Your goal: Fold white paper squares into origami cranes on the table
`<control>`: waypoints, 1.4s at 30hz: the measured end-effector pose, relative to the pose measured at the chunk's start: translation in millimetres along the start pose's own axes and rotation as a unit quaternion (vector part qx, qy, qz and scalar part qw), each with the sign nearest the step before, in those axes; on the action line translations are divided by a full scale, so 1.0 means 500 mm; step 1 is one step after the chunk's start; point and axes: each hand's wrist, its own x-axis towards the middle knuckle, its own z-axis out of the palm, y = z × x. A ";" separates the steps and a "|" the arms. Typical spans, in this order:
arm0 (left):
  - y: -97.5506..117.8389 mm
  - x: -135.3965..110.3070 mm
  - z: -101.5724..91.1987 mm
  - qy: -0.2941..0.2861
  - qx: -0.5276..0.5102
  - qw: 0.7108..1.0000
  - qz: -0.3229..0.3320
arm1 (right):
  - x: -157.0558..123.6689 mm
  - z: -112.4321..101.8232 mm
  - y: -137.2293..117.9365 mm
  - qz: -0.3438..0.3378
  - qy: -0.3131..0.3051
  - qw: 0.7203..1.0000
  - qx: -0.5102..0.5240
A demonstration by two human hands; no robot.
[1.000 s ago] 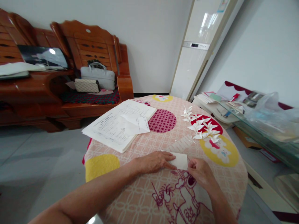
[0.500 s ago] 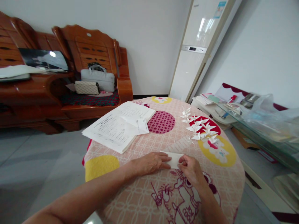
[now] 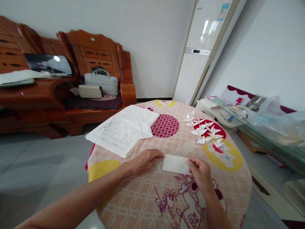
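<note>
A small folded white paper (image 3: 175, 163) lies on the round table's pink patterned cloth (image 3: 143, 197) between my hands. My right hand (image 3: 201, 173) pinches its right edge with curled fingers. My left hand (image 3: 143, 161) rests on the cloth at the paper's left edge, fingers bent and loosely together, its fingertips touching or just short of the paper. Beyond the paper, to the right, several white folded paper cranes (image 3: 205, 130) lie in a cluster on the cloth.
A stack of printed sheets (image 3: 121, 130) lies at the table's far left. Wooden chairs (image 3: 92, 63) with a grey bag (image 3: 101, 82) stand behind. A tall white air conditioner (image 3: 202, 51) fills the corner. A glass-topped shelf (image 3: 262, 127) with clutter runs along the right.
My left hand slid left off the paper to its left edge, uncovering it. My right hand shifted a little and now pinches the paper's right edge.
</note>
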 end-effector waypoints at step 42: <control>-0.001 0.032 0.008 -0.129 0.078 0.963 0.225 | -0.015 -0.042 0.001 -0.313 -0.050 0.944 -0.095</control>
